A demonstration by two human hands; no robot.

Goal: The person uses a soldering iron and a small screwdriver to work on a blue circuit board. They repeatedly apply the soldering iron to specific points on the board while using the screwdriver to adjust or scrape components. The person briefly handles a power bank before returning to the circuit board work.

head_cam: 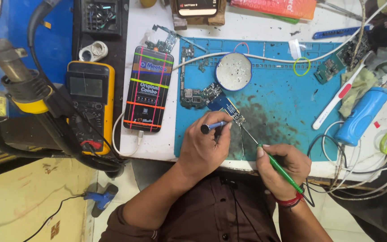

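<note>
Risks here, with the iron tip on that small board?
1. The right hand holds the green soldering iron with its tip close to the left hand's fingers; a slip might burn them.
2. The small circuit board looks unclamped, steadied only by the blue-handled tool, so it may shift.
3. The iron's cord joins tangled cables at the table edge; a snag could jerk it.

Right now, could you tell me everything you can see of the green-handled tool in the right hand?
The green-handled tool is a slim soldering-iron-like pen with a glossy green plastic-looking grip and a thin metal shaft tapering to a fine tip. The right hand holds it like a pencil, index finger along the grip, tilted with the tip up and left. The tip meets the small circuit board on the blue work mat. A dark cord leaves the rear end beside the wrist. Whether it is hot cannot be told.
</note>
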